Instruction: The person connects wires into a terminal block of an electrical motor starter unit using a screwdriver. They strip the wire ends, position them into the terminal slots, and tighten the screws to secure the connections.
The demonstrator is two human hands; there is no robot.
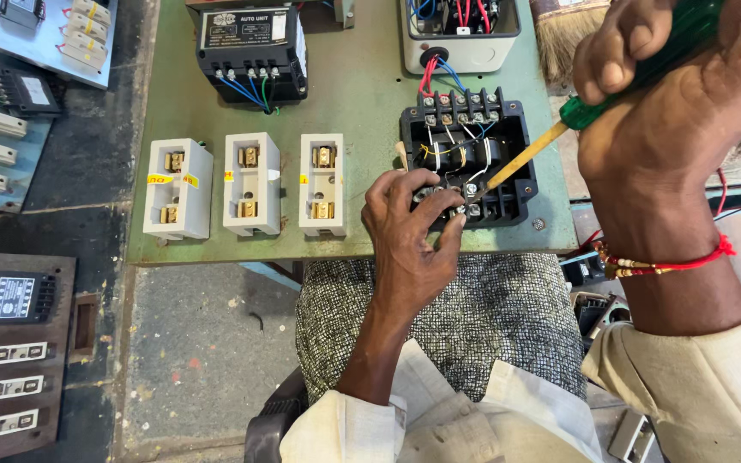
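Underneath both hands lies a green panel board [362, 103], the largest thing in view, resting across the person's lap on a black-and-white speckled cloth [508, 317]. Left of the left hand, three white fuse carriers [250, 183] stand in a row on the board, near that hand but not touching it. Beyond them, well above the left hand, sits a black control unit [251, 53] with blue and green wires coming out of its lower edge. Straight ahead of the left hand, and touching its fingertips, is the open black terminal box [466, 159], its inside crowded with white, yellow and blue wires (red and blue leads run up from it to a white housing [463, 39] further off). The right hand [658, 129] is closed around the green handle of a screwdriver [559, 129], thumb curled over the top; the yellow shaft slants down and away from it to the left, and the tip meets a terminal on the near edge of the box, just beside the left fingers. The left hand [409, 236] is half curled, fingertips pinching or steadying something small at that same near edge; what exactly it grips I cannot tell. A red thread bracelet [671, 261] circles the right wrist, just below that hand.
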